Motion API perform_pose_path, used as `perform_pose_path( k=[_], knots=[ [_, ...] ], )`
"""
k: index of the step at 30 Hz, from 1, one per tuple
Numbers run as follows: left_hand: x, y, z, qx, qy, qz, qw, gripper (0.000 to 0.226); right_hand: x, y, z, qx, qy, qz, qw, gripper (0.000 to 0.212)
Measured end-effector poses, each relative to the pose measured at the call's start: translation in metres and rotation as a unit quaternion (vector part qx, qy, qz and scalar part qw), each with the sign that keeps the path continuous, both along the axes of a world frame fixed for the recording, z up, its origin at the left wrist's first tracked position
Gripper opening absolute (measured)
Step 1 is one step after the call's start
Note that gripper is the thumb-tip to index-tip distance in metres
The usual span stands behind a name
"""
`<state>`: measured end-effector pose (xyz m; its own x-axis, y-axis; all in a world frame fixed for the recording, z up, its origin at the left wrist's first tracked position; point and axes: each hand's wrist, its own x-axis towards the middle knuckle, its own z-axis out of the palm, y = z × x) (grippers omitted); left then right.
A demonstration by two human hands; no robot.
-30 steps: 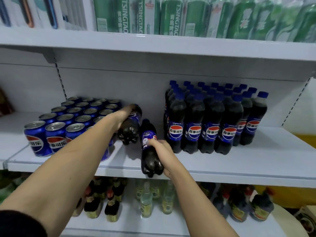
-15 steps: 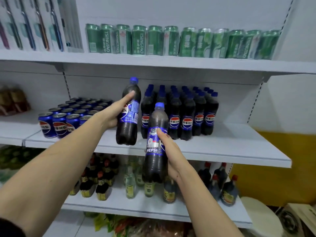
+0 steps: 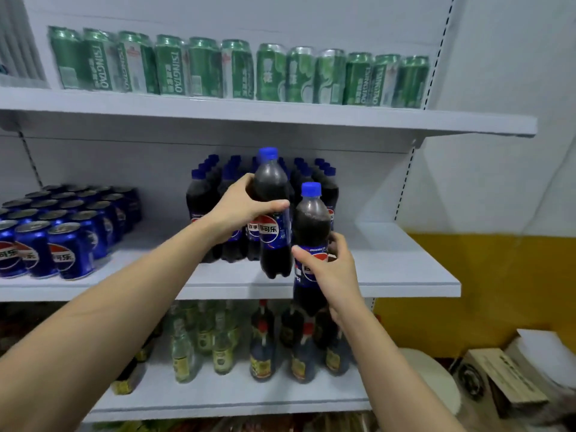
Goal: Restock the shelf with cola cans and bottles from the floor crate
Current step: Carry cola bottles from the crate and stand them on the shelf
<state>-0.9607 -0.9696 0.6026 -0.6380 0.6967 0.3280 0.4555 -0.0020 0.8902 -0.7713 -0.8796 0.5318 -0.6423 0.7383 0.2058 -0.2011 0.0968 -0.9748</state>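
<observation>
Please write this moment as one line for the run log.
stage: placing bottles | left hand: grips upright cola bottle above middle shelf | right hand: grips second cola bottle before shelf edge | neither set down

Blue cola cans (image 3: 46, 235) at nine o'clock are cut off by the left edge; lower-shelf bottles (image 3: 261, 353) have blurred, unreadable labels.

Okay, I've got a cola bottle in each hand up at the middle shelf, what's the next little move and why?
Probably set the left hand's bottle down upright on the middle shelf, just in front of the standing cola bottles. It is upright already, hanging right above the bare shelf at that group's front edge, while the right hand's bottle sits lower, its base below the shelf edge.
</observation>
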Motion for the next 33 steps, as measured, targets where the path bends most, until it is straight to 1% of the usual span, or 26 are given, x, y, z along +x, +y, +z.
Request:
perform_pose_path(
  k=[3,6,11,17,21,24,26,28,30,33],
  knots=[
    [0.007,0.035,-0.007,-0.008,0.051,0.022,0.998,0.074,-0.006,0.035,-0.001,0.039,-0.02,-0.026,0.999,0.051],
    [0.013,0.064,-0.03,0.003,0.047,0.065,0.997,0.085,-0.014,0.068,-0.009,0.035,-0.026,-0.059,0.997,0.055],
    [0.016,0.099,-0.062,0.01,0.068,0.093,0.993,0.08,-0.031,0.116,-0.02,0.022,-0.036,-0.064,0.997,0.052],
    [0.022,0.125,-0.077,0.029,0.046,0.102,0.993,0.082,-0.04,0.144,-0.028,0.017,-0.037,-0.03,0.999,0.046],
    [0.031,0.125,-0.096,0.025,0.025,0.13,0.991,0.084,-0.038,0.15,-0.034,0.053,-0.047,-0.01,0.997,0.047],
    [0.038,0.118,-0.128,0.0,0.006,0.143,0.99,0.078,-0.034,0.157,-0.046,0.056,-0.067,0.024,0.996,0.051],
    [0.046,0.114,-0.148,-0.02,-0.014,0.153,0.988,0.072,-0.029,0.161,-0.053,0.058,-0.092,0.032,0.994,0.058],
    [0.053,0.112,-0.161,-0.038,-0.015,0.174,0.984,0.068,-0.026,0.164,-0.061,0.048,-0.111,0.033,0.992,0.065],
    [0.056,0.113,-0.169,-0.042,-0.016,0.193,0.98,0.065,-0.024,0.165,-0.071,0.046,-0.128,0.029,0.99,0.065],
    [0.055,0.119,-0.172,-0.045,-0.017,0.225,0.973,0.059,-0.027,0.167,-0.08,0.063,-0.15,0.016,0.987,0.058]
  ],
)
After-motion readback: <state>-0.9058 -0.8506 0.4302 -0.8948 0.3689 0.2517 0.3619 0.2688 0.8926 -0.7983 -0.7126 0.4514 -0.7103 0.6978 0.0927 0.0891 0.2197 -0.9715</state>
